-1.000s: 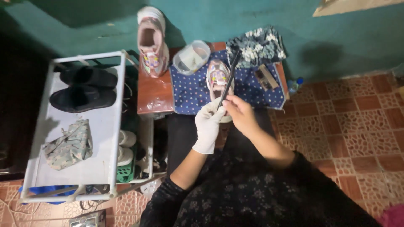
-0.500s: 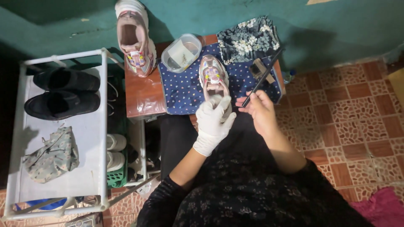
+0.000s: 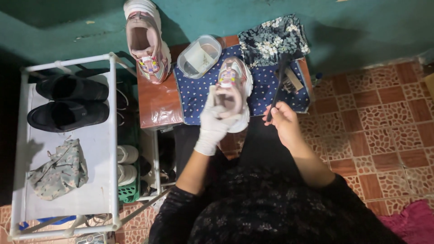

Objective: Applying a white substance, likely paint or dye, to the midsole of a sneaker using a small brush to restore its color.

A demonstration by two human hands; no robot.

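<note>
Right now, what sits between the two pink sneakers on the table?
Head view: a clear plastic tub lies between the leaning sneaker and the sneaker gripped by the gloved left hand.

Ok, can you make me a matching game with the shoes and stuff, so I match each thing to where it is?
Things:
1. pink sneaker
2. black shoes
3. long dark brush
4. clear tub

Places:
A. on top of the white rack
B. in the bare right hand
C. on the dotted blue cloth, by the wall
D. in the gloved left hand

Pairs: 1-D, 2-A, 3-B, 4-C
</note>
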